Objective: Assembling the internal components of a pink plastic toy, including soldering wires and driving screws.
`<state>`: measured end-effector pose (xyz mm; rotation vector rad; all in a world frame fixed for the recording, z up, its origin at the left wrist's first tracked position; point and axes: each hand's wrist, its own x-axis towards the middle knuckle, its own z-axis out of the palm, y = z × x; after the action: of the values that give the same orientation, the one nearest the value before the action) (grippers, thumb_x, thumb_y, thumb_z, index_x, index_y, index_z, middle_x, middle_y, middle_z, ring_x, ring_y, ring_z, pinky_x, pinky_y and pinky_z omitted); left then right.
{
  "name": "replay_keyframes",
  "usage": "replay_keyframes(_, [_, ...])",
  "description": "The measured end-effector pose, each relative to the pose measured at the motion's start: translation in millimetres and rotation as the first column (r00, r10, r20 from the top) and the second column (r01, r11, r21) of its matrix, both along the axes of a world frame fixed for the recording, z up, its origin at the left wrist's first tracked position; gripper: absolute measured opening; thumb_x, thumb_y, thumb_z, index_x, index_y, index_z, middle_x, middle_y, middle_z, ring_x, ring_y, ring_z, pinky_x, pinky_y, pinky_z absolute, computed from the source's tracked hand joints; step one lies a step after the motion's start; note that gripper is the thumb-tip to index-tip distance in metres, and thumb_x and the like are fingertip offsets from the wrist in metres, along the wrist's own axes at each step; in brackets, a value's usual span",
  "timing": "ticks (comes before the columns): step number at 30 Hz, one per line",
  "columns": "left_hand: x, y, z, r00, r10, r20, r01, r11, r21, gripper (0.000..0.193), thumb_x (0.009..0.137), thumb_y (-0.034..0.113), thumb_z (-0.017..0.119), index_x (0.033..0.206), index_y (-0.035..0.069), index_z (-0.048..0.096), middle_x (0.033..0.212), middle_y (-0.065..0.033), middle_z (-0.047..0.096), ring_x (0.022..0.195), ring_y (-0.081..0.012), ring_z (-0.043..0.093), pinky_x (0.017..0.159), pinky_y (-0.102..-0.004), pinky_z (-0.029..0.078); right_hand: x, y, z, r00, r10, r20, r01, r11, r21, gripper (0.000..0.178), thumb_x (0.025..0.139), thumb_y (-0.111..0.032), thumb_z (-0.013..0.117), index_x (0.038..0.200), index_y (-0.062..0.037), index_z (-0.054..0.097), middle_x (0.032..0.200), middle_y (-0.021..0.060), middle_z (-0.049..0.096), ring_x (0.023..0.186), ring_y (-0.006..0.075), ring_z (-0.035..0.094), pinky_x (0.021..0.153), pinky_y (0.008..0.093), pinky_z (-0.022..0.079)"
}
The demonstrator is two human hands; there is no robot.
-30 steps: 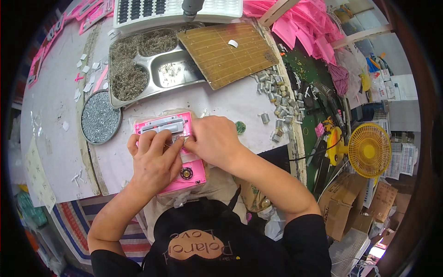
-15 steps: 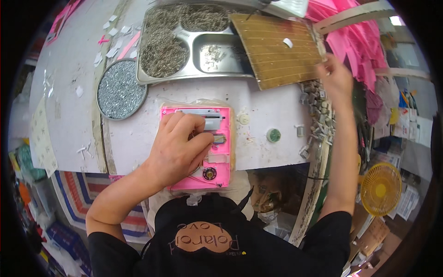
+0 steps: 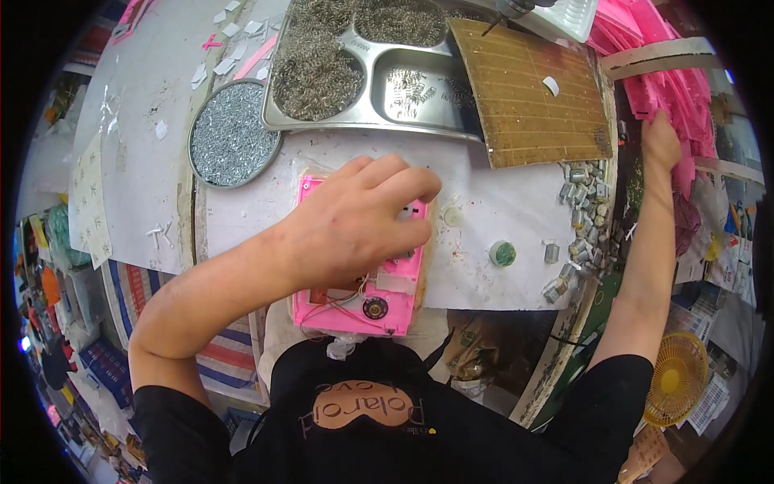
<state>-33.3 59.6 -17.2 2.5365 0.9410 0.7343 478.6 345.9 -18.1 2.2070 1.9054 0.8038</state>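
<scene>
A pink plastic housing [image 3: 355,320] lies near the table's front edge, with thin wires and a round black part [image 3: 375,307] at its lower right. My left hand [image 3: 359,214] hovers over the upper half of it and hides much of the inside. Its fingers are curled, with a gap between thumb and forefinger and nothing seen in it. My right arm stretches to the far right, where my right hand [image 3: 663,143] is closed on a pink plastic piece [image 3: 681,173] at the lower end of a heap; its fingertips are partly hidden.
A metal compartment tray [image 3: 367,125] holds many small springs. Beside it stand a round dish [image 3: 278,149] of small metal parts and a brown board [image 3: 540,97]. Small metal motors [image 3: 580,198] line the table's right edge. A small green-topped round piece [image 3: 502,253] sits nearer.
My right hand has moved from the brown board's edge out to the pink heap. My left hand has shifted up and right over the housing, its thumb and forefinger parting. The view has shifted.
</scene>
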Motion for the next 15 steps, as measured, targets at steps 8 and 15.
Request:
replay_keyframes(8, [8.2, 10.6, -1.6, 1.000, 0.016, 0.025, -0.015, 0.998, -0.059, 0.029, 0.074, 0.004, 0.076, 0.099, 0.006, 0.062, 0.120, -0.0131, 0.056, 0.112, -0.0345, 0.057, 0.092, -0.0454, 0.050, 73.7, -88.4, 104.7, 0.987, 0.039, -0.158, 0.012, 0.952, 0.304, 0.037, 0.094, -0.040, 0.066, 0.112, -0.0092, 0.070, 0.106, 0.0202, 0.075, 0.098, 0.0429, 0.072, 0.085, 0.0486, 0.055])
replay_keyframes(15, [-19.5, -22.5, 36.6, 0.925, 0.245, 0.290, -0.130, 0.922, -0.364, 0.037, 0.080, 0.008, 0.078, 0.114, 0.003, 0.064, 0.119, -0.0114, 0.060, 0.107, -0.0257, 0.060, 0.089, -0.0382, 0.051, -111.4, -291.4, 90.4, 0.341, 0.669, -0.661, 0.105, 0.672, 0.733, 0.033, 0.094, 0.007, 0.065, 0.127, 0.0123, 0.065, 0.123, 0.0194, 0.070, 0.105, 0.0231, 0.069, 0.094, 0.0359, 0.056])
